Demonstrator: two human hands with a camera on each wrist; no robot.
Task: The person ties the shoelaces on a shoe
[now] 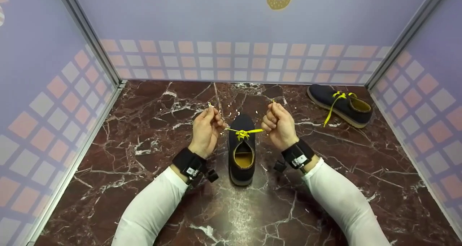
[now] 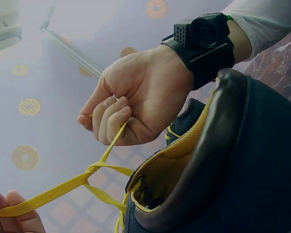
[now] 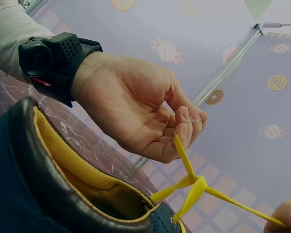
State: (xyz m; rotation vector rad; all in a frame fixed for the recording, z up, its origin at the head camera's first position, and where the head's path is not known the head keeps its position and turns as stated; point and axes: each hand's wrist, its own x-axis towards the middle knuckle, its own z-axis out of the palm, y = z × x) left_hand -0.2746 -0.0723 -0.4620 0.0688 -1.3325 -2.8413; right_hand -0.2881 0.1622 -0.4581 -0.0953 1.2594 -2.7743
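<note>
A dark navy shoe with a yellow lining stands upright, toe pointing away, between my hands. Its yellow shoelace is crossed into a knot above the tongue, with a strand running out to each side. My left hand grips the left strand, thumb and finger pinching near its tip. The right strand is held by my right hand, fingers curled, with the lace tip poking up above them. Each wrist view mostly shows the opposite hand, the right hand and the left hand.
A matching navy shoe with a loose yellow lace lies at the back right. Dark red marbled flooring extends under everything. Purple walls with pink and white squares enclose the back and both sides.
</note>
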